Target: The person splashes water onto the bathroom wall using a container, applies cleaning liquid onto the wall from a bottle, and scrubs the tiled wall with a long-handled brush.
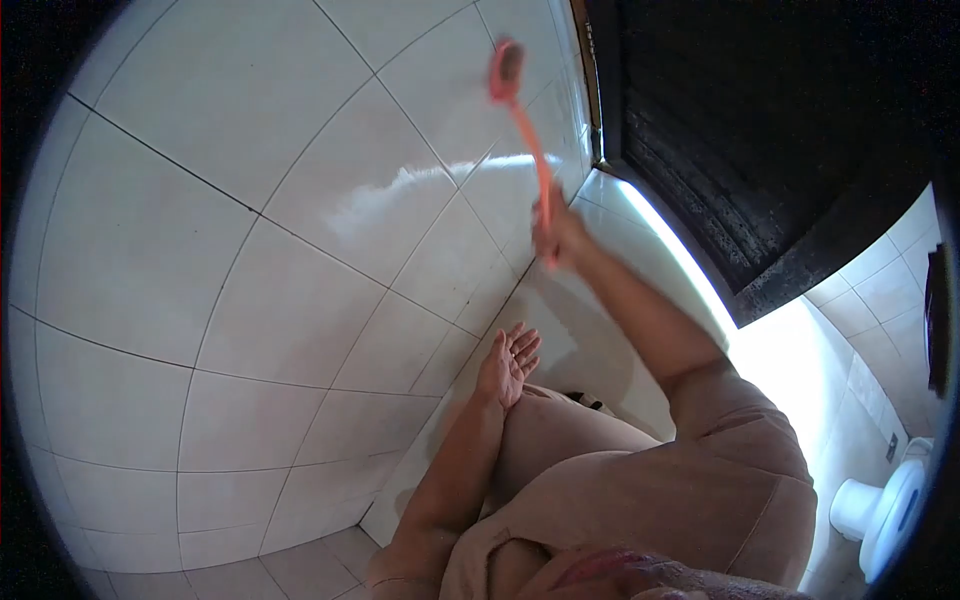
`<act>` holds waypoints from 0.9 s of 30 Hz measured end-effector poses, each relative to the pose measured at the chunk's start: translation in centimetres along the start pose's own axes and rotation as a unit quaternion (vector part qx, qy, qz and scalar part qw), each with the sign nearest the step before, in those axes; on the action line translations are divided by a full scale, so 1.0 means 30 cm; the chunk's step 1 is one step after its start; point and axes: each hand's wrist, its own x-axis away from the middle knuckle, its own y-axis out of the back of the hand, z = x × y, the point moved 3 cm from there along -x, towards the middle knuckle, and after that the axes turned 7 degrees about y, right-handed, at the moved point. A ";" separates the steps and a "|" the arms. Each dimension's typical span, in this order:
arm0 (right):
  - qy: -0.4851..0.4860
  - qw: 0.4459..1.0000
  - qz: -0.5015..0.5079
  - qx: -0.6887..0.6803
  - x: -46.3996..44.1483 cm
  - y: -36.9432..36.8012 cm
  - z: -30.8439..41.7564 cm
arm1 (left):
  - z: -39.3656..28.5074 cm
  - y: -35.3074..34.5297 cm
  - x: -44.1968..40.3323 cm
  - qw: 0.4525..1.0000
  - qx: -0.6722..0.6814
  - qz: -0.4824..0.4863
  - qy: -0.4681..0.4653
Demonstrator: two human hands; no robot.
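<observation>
The step in hand was judged to be brushing of the tiled wall (300,290), with the pink long-handled brush (535,145) as the working tool. The right hand (562,238) was clamped around the lower handle, arm extended, and the brush head pointed away from the body, high against the background of the tiles. The head was blurred, which suggested a stroke under way; whether its bristles touched the tile or stood apart from it could not be told. A white streak (400,190) showed on the wall beside the brush; foam and reflected light could not be distinguished. The left hand (510,365) held nothing: its palm was turned up, its fingers extended and slightly apart, low near the clothed body and well apart from the brush. The dark panel (770,150) stood near the right forearm. In judgement, the next move called for a firm grip, bristles set flat to the tile, and an even stroke, with clearance kept between the right elbow and the panel's lower edge.
</observation>
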 end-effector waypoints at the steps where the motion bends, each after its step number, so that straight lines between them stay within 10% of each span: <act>1: 0.003 1.000 0.000 -0.019 -0.104 -0.007 0.104 | -0.003 -0.002 0.001 1.000 -0.003 0.003 -0.005; 7: 0.022 0.999 -0.033 0.033 -0.336 0.032 0.486 | -0.011 -0.008 0.003 1.000 -0.005 -0.015 -0.013; 16: -0.051 0.957 0.111 0.264 0.164 0.089 0.065 | -0.007 -0.051 -0.019 0.999 -0.005 -0.011 0.033; 18: 0.106 0.908 0.027 0.404 0.038 0.133 0.095 | -0.004 -0.074 -0.017 0.999 -0.002 -0.004 0.044; 27: 0.118 0.977 -0.051 0.173 -0.423 0.033 0.733 | -0.001 -0.060 -0.034 0.999 -0.008 -0.015 0.033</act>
